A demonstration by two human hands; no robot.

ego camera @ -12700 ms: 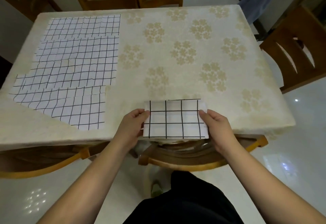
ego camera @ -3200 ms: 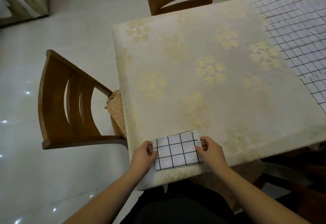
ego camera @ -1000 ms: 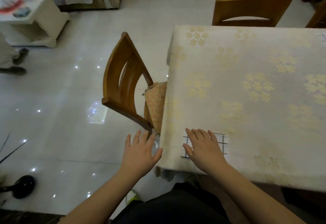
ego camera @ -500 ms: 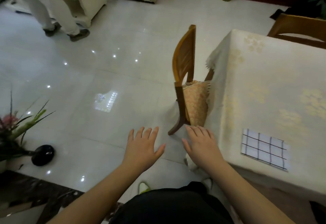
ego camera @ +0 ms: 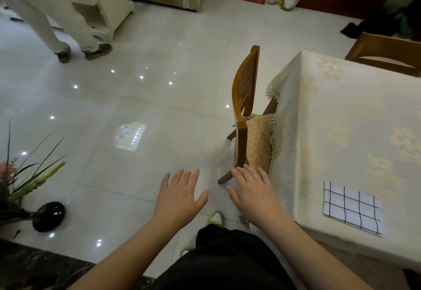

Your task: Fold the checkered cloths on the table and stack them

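One folded checkered cloth [ego camera: 352,207], white with black grid lines, lies flat near the front left corner of the table [ego camera: 346,116], which wears a cream cloth with gold flowers. My left hand [ego camera: 180,194] and my right hand [ego camera: 252,191] hover over the floor to the left of the table, palms down, fingers spread, holding nothing. My right hand is well left of the folded cloth and apart from it. The unfolded checkered cloths are out of view.
A wooden chair [ego camera: 245,116] with a cushion stands against the table's left side. A second chair [ego camera: 387,50] is at the far side. A person's legs [ego camera: 52,20] stand at the top left. A plant in a black vase [ego camera: 45,214] sits at the lower left.
My right hand has left the folded cloth and both hands have moved off the table to the left. My view has turned left, away from the table.
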